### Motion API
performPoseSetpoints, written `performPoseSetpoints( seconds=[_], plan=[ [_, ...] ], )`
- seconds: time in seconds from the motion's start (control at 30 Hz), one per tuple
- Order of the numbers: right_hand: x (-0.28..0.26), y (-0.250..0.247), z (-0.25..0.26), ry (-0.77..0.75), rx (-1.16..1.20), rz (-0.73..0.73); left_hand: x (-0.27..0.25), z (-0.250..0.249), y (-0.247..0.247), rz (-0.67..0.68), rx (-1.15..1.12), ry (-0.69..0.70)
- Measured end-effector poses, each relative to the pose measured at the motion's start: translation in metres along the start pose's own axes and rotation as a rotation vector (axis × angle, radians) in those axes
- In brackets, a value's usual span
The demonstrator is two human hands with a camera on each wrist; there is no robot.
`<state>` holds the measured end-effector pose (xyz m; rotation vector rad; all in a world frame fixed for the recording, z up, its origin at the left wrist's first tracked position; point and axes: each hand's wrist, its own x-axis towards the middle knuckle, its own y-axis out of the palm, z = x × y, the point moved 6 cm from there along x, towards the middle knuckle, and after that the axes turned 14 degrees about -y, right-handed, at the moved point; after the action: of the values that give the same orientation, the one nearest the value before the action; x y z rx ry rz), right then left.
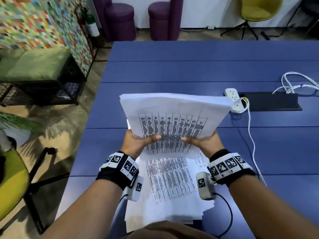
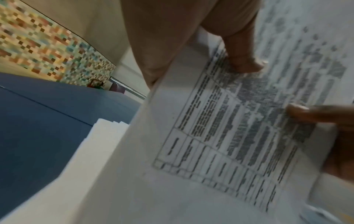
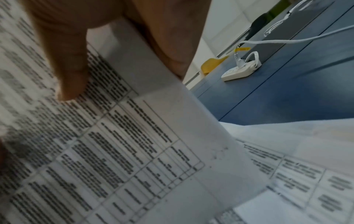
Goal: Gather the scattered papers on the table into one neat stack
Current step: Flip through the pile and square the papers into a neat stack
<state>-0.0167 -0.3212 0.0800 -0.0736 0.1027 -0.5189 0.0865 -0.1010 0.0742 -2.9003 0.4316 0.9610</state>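
Papers (image 1: 174, 116) between both hands, left (image 1: 138, 142) and right (image 1: 203, 144) thumbs on top.

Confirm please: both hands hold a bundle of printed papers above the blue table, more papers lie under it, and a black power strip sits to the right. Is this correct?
Not quite: the power strip is white, not black, as the head view shows. The rest holds: the left hand and right hand hold the bundle above the blue table, with more papers under it.

My left thumb (image 2: 298, 113) presses the printed sheaf (image 2: 239, 121); loose sheets (image 2: 99, 144) lie below on the blue table (image 2: 38, 121).
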Motion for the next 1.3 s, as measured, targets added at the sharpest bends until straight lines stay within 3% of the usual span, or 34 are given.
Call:
performPoseSetpoints(
  seconds=[0.17,0.3,0.4,0.57,0.83,1.0,1.1,1.3],
  plan=[
    [-0.001,0.001,0.026,-0.086,0.035,-0.024,-0.009,-0.019,-0.003,-0.067,-0.013,0.104],
    [0.000,-0.003,0.027,-0.078,0.028,-0.045,-0.012,-0.029,-0.008,0.004,0.080,0.129],
    [-0.003,-0.003,0.020,-0.014,0.025,0.003,-0.005,-0.018,-0.008,0.067,0.057,0.067],
    [0.003,-0.004,0.009,0.044,-0.075,0.031,0.008,-0.007,-0.007,0.050,-0.020,-0.011],
    [0.009,-0.007,0.009,-0.002,-0.070,-0.003,0.012,-0.002,-0.013,-0.027,0.032,0.041],
    [0.000,0.001,-0.002,0.100,-0.143,0.060,0.011,0.015,-0.011,0.006,0.039,-0.031],
    [0.003,0.007,-0.003,0.125,-0.136,0.002,0.012,0.017,-0.008,-0.031,0.070,-0.056],
    [0.009,0.016,0.033,-0.046,0.003,0.028,0.001,-0.004,-0.018,0.009,-0.020,0.000]
  ],
)
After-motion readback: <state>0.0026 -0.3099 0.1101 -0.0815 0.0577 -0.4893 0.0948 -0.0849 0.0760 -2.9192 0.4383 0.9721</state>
